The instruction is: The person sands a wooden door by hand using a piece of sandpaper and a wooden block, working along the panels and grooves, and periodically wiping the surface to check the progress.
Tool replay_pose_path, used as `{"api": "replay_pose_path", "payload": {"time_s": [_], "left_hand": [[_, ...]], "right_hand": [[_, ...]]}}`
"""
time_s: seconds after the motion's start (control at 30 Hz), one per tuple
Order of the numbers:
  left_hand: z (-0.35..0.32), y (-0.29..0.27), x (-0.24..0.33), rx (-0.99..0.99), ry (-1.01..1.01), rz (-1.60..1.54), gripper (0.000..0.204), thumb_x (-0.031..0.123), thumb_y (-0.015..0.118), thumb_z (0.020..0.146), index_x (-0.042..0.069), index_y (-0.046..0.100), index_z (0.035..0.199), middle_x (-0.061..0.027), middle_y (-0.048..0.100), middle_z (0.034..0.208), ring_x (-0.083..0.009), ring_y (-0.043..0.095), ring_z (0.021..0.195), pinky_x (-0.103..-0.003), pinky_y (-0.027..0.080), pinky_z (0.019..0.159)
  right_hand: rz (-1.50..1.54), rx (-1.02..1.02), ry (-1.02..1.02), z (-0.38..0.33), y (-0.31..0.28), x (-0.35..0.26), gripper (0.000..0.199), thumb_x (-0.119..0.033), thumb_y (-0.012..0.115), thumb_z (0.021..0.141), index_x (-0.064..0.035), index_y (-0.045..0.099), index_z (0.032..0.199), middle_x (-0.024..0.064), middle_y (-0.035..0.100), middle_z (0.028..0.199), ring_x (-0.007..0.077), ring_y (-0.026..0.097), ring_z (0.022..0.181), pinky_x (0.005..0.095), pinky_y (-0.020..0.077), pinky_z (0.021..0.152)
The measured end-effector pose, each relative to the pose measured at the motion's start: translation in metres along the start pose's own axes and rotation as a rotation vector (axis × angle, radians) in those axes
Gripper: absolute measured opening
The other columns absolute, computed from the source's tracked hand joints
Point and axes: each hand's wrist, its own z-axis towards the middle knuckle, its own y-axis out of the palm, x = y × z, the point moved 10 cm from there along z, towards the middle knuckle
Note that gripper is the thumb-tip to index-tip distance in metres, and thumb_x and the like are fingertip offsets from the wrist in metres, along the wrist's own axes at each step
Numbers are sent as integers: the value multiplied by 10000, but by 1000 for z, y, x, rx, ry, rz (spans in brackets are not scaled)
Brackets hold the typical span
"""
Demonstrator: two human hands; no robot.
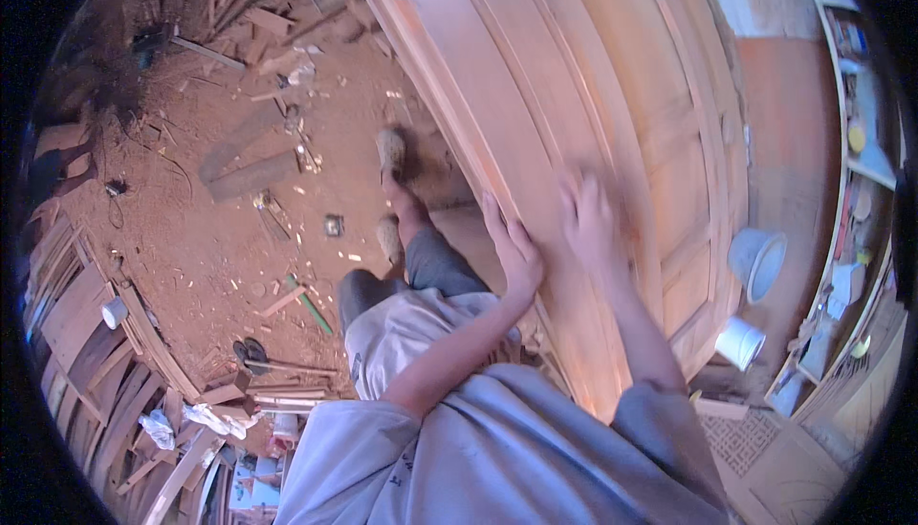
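A long panelled wooden door (497,56), with raised mouldings and recessed panels, runs from the top of the view down to my right side. My left hand (514,250) rests on its near left edge, the fingers stretched out along the wood and holding nothing. Farther in on the door face lies my right hand (588,219), blurred by motion. Its fingers bend down to the wood beside a moulding groove. Whether something thin is under them I cannot make out.
Two white buckets (757,263) (739,343) stand beyond the door's right side, near a shelf (845,190) of mixed items. Wood scraps and shavings litter the dirt floor (182,238). Dark sandals (251,353) and a green strip (309,307) lie there. Stacked timber (86,324) lines the left.
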Motion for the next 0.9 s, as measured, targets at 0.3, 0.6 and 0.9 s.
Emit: {"api": "replay_pose_path", "payload": {"time_s": [0.3,0.6,0.9], "left_hand": [[0,7,-3,-195,-10,41,623,300,293,1077,-108,173,1534,-283,196,1613,-391,172,1521,-447,136,1240],[233,-75,44,25,-254,-154,578,378,246,1121,-76,380,1452,-185,433,1485,-250,382,1403,-357,261,1185],[390,-8,132,90,29,-97,559,289,313,1106,-27,234,1561,-222,268,1618,-321,285,1491,-399,238,1214]], "right_hand": [[-256,263,-154,155,-1,-88,338,-258,556,1012,31,527,1184,303,621,1025,470,639,891,557,509,722],[-108,-13,32,75,11,-32,289,-265,605,981,0,501,1032,263,573,962,463,623,870,523,518,718],[-34,77,-44,299,-3,-148,226,-171,619,968,10,484,985,257,588,865,481,623,808,542,499,664]]}}
